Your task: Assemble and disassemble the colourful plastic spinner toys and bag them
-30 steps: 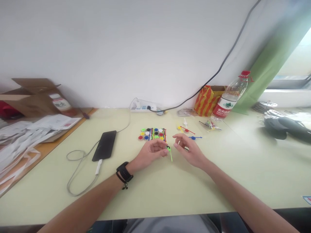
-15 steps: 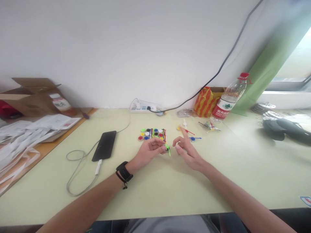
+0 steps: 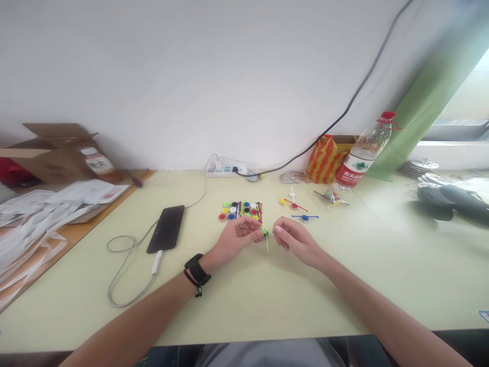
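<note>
In the middle of the table, my left hand [image 3: 241,237] is closed, its thumb and index finger pinching a small green arrow spinner [image 3: 265,233] with a dark part at its base. The spinner's thin pointer hangs toward me. Just right of it is my right hand [image 3: 296,238], fingers curled and thumb against the index finger, apart from the spinner and with nothing visible in them. Behind my left hand lie rows of round coloured discs [image 3: 232,209] and several coloured arrows [image 3: 260,209]. A blue arrow spinner [image 3: 304,218] and a red one [image 3: 294,205] lie beyond my right hand.
A black phone [image 3: 166,229] on a charging cable lies at left. Along the wall are a power strip [image 3: 225,172], a striped bag [image 3: 324,159] and a water bottle [image 3: 359,158]. A bundle of coloured arrows [image 3: 331,198] lies before the bottle. Papers and a cardboard box [image 3: 57,158] fill the left.
My right index finger, stretched out before, has curled in beside the thumb. The green pointer has swung slightly to hang straighter toward me. My left hand keeps its pinch.
</note>
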Motion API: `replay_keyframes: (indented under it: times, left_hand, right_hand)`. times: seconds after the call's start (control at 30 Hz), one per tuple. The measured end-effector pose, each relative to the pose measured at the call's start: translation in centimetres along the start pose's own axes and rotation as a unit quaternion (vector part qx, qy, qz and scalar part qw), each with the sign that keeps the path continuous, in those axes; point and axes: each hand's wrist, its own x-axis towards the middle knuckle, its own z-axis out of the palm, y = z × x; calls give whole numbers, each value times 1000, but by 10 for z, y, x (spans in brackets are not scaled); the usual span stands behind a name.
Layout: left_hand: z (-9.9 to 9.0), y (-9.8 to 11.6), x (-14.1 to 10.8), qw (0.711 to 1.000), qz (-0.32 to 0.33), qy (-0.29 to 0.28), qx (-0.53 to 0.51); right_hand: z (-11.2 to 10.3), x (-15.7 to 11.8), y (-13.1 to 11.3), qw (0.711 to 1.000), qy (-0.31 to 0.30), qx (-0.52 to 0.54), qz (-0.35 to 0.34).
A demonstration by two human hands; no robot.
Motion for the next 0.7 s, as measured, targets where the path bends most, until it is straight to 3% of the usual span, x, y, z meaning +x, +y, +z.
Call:
replay_keyframes:
  times: [0.27,0.43,0.7]
  left_hand:
    - [1,0,-2,1000,-4,-2,3]
    - [2,1,-3,1000,-10,-2,1]
    - [2,3,-4,1000,-17,-10,5]
  right_hand:
    - [-6,0,7,999,33,-2,7]
    - [-6,-1,9,997,42,-62,-20]
    - [0,0,23,990,11,-135,-44]
